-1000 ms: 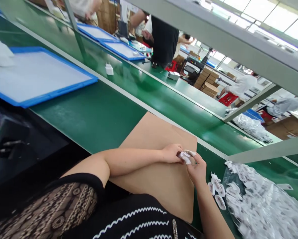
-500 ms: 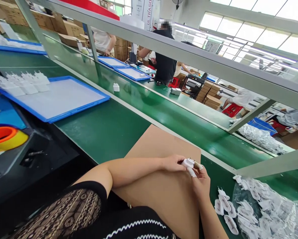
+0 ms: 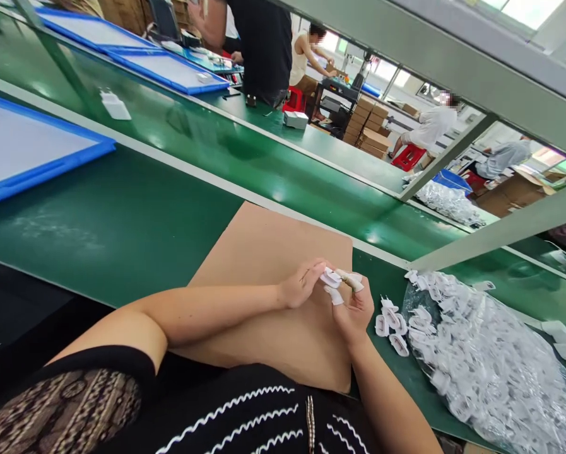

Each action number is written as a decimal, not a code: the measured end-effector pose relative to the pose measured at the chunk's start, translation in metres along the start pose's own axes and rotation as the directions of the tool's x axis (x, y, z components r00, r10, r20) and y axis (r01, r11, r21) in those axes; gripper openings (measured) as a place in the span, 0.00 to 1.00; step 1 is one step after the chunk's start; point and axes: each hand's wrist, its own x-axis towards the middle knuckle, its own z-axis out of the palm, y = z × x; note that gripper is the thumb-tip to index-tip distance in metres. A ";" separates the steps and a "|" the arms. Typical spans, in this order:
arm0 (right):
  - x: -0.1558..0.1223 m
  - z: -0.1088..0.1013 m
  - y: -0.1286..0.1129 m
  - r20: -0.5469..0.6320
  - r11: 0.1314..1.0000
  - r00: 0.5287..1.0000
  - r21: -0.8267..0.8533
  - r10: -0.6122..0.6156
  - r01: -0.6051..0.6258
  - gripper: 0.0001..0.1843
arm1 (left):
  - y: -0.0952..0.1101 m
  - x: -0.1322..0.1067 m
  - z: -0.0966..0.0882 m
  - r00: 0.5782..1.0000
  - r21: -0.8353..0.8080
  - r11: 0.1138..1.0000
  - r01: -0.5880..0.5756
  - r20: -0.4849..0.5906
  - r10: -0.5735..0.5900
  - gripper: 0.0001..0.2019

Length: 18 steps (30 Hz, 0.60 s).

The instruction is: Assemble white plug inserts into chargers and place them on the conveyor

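Observation:
Between my two hands, above a brown cardboard sheet (image 3: pixel 264 252), is a small white plug charger housing (image 3: pixel 330 277). My left hand (image 3: pixel 301 285) grips it from the left, fingers closed round its side. From the right, my right hand (image 3: pixel 356 309) pinches it; the thumb and a finger wear white finger covers. My fingers hide part of the housing. Several loose white plug housings (image 3: pixel 390 325) lie on the green bench just right of the cardboard. Beside them a clear plastic bag (image 3: pixel 505 353) is heaped with many more.
A blue-rimmed tray (image 3: pixel 46 165) lies at the left on the green bench (image 3: pixel 122 233). One white charger (image 3: pixel 115 105) stands on the green belt (image 3: pixel 207 145) beyond the pale rail. A slanted metal post (image 3: pixel 495 236) rises at the right. Several people work farther back.
My view has swung right and down, so the bag of housings shows more fully and the tray less. Both hands still hold the white housing, which has turned slightly.

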 end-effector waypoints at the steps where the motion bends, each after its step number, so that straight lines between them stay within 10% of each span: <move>1: -0.001 0.000 -0.003 -0.005 1.000 1.000 0.004 -0.017 0.017 0.17 | 0.004 -0.001 -0.001 1.000 0.022 1.000 -0.011 0.000 0.011 0.26; 18: -0.006 0.001 -0.005 -0.017 0.989 0.990 -0.052 -0.137 0.136 0.21 | 0.011 -0.009 -0.007 0.995 0.035 0.996 -0.088 0.055 0.086 0.20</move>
